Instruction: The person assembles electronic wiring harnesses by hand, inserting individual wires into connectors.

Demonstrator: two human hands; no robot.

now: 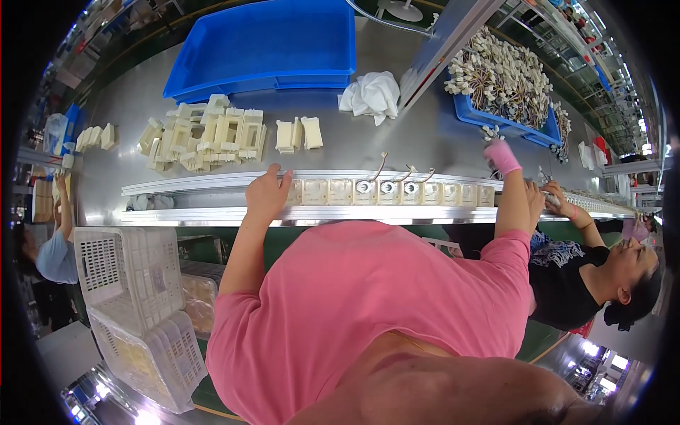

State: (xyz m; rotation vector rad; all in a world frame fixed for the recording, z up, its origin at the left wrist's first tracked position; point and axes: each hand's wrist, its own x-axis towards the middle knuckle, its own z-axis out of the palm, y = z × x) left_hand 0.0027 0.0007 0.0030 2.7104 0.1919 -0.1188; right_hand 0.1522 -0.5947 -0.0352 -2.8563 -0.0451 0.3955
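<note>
My left hand (268, 191) rests at the left end of a row of cream square housings (312, 192) in a metal rail, thumb and fingers apart, touching the rail's far edge. Three housings near the middle hold dark round parts (388, 187) with short wires standing up. In a pink glove, my right hand (502, 156) reaches beyond the rail. Its fingers look closed on a wire harness (491, 132), with white connectors above them and dark wires below; the grip itself is partly hidden. Just beyond is a blue bin (496, 117) heaped with wire harnesses (499, 74).
Cream plastic frames (212, 134) lie piled beyond the rail, beside a large blue tray (262, 46). A crumpled white cloth (372, 95) lies near a metal post (450, 46). White crates (131, 276) stand at my left. At right, a co-worker's hands (559, 198) work over the same rail.
</note>
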